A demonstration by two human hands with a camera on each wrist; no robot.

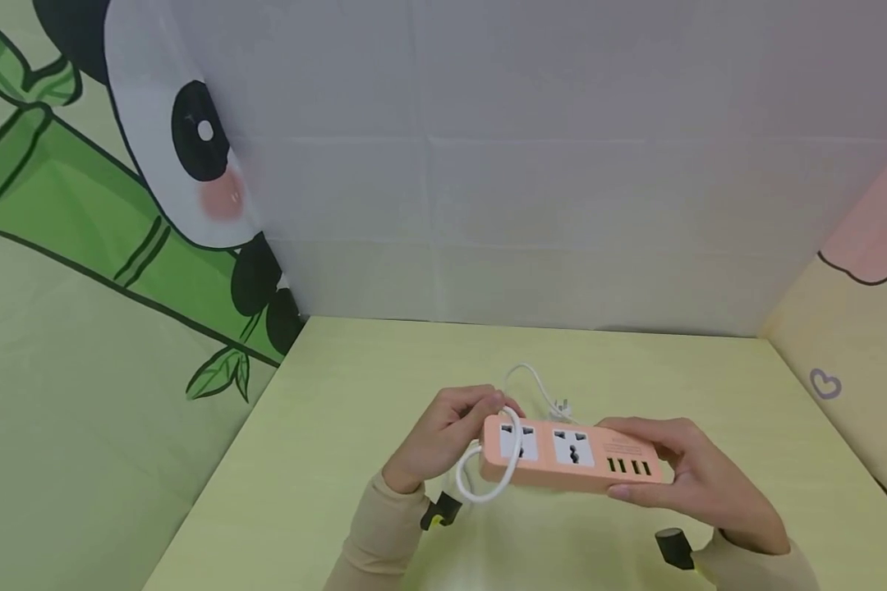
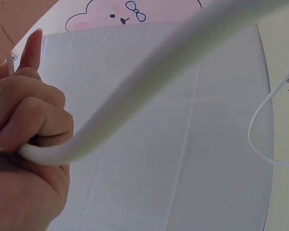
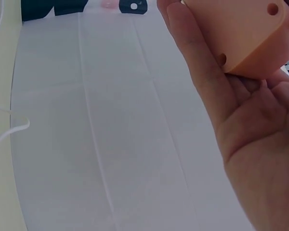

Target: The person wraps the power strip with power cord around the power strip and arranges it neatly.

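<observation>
Head view: the right hand (image 1: 698, 476) grips one end of the strip (image 1: 544, 447), held above the table (image 1: 303, 492), likely to steady it. At the strip's opposite end, the left hand (image 1: 447, 431) curls round the cord (image 2: 135, 91), presumably to control its loop; the plug (image 1: 560, 410) lies beyond the strip.

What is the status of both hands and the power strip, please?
Right hand gripping power strip by its USB end. Left hand holding white cord. Strip held above table. Cord loop crossing one socket.

White cable (image 1: 517, 460) loops across the peach power strip (image 1: 571, 474).
</observation>
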